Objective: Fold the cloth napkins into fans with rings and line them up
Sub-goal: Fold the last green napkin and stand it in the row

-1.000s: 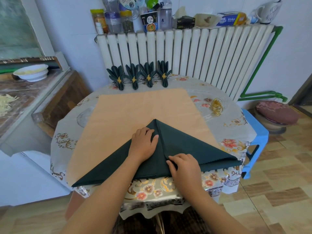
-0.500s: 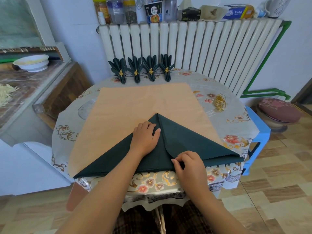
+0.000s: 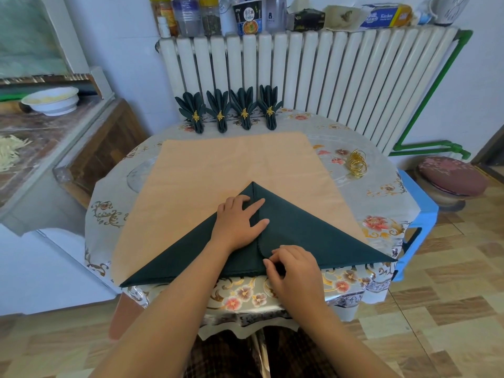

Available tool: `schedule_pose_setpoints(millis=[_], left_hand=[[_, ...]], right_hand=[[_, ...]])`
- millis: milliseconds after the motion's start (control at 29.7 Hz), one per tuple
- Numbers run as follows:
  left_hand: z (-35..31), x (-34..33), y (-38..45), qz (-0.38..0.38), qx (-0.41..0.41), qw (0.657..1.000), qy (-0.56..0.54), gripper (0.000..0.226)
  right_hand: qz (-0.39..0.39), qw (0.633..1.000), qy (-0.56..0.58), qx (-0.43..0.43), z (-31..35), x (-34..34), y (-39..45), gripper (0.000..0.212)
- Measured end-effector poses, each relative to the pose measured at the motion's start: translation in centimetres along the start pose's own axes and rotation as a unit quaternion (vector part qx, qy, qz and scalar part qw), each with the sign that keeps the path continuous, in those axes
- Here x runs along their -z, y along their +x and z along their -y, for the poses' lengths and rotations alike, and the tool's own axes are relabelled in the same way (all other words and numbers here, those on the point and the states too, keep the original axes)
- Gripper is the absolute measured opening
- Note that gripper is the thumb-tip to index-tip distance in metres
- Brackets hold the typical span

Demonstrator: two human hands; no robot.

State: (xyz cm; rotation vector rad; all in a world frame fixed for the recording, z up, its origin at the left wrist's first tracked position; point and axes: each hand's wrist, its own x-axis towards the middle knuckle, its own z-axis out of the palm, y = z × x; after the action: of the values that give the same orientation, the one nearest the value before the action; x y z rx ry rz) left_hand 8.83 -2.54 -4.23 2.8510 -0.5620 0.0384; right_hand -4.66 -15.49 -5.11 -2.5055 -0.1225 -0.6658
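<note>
Far left, a white bowl point(image 3: 51, 100) sits on a side counter point(image 3: 41, 137). Next comes a round table with a floral tablecloth point(image 3: 109, 214) and a peach mat point(image 3: 218, 165) spread over it. At the table's far edge, four finished dark green fan napkins point(image 3: 229, 110) stand in a row against a white radiator point(image 3: 327, 77). On the mat's near part lies a dark green napkin point(image 3: 313, 233) folded into a wide triangle. The left hand point(image 3: 237, 222) presses flat on its middle, fingers straight and spread. Just right and nearer, the right hand point(image 3: 293, 268) pinches the napkin's near edge between curled fingers and thumb. Further right, gold rings point(image 3: 356, 166) lie in a small pile on the tablecloth.
</note>
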Motion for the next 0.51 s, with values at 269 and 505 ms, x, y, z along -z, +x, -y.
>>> schedule_pose_setpoints(millis=[269,505], left_hand=[[-0.05,0.19,-0.03,0.013,0.003,1.000,-0.004,0.056],[-0.07,0.40,0.01,0.018,0.010,1.000,-0.013,0.056]], right_hand=[[0.050,0.994,0.086,0.036,0.46,0.16,-0.10,0.022],[0.071,0.993,0.042,0.088,-0.15,0.08,0.39,0.026]])
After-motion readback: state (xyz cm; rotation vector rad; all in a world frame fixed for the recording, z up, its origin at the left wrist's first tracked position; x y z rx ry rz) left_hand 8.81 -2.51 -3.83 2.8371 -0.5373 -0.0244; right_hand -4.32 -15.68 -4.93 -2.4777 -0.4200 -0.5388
